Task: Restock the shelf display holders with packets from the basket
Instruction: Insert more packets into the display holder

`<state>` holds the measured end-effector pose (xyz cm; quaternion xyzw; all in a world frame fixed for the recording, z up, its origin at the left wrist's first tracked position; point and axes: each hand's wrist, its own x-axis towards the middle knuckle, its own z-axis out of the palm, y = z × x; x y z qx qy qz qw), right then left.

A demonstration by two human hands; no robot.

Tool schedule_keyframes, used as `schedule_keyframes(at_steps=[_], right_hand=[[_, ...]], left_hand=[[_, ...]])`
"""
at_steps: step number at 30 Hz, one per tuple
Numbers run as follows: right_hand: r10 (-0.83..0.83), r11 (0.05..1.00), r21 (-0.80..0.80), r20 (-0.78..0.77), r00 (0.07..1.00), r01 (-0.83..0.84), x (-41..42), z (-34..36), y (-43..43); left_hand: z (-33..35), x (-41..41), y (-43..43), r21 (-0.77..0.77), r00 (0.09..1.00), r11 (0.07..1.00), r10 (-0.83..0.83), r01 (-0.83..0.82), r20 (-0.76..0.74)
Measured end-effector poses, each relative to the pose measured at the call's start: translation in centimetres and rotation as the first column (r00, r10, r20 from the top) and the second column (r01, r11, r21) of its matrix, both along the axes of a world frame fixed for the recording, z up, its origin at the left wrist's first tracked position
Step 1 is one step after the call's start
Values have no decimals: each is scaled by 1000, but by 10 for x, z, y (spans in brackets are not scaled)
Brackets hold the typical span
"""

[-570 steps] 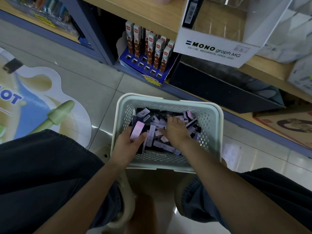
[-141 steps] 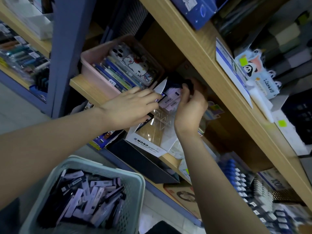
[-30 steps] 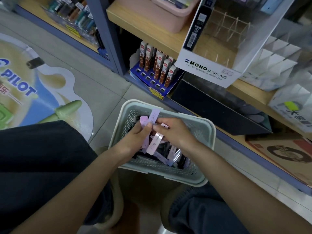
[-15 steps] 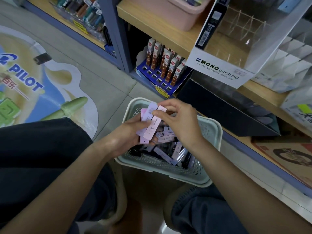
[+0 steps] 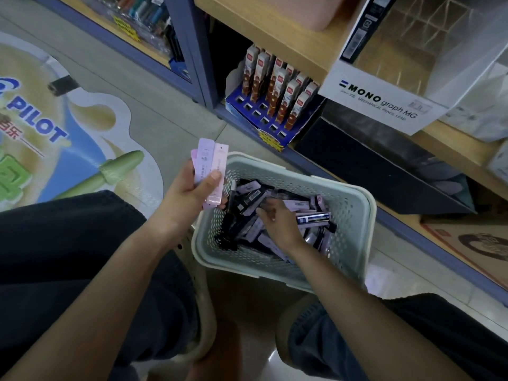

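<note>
Left hand holds a fan of pale packets, grip pinching them, over the left rim of the basket. Right hand lies among the loose packets inside; its grip cannot be told. Far right, a white display holder on the shelf
</note>
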<state>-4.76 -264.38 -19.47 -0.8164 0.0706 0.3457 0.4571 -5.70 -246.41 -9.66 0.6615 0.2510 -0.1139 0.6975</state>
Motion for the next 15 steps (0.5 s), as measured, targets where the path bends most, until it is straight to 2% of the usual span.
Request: schedule_keyframes(at_steps=[3, 7, 11, 15], right_hand=[[-65, 998, -4, -90, 994, 65, 3, -15, 16], [-254, 966, -83, -131, 958, 245, 13, -29, 34], [-310, 928, -252, -109, 944, 275, 18, -41, 45], [-320, 905, -325, -87, 944, 276, 17, -41, 43]], left_hand=[[-2, -3, 2, 22, 1000, 999, -26, 26, -5], [-2, -4, 4, 14, 998, 998, -54, 54, -8], [0, -5, 7, -5, 999, 999, -33, 33, 2], [0, -8, 11, 3, 1000, 1000, -6, 6, -23]])
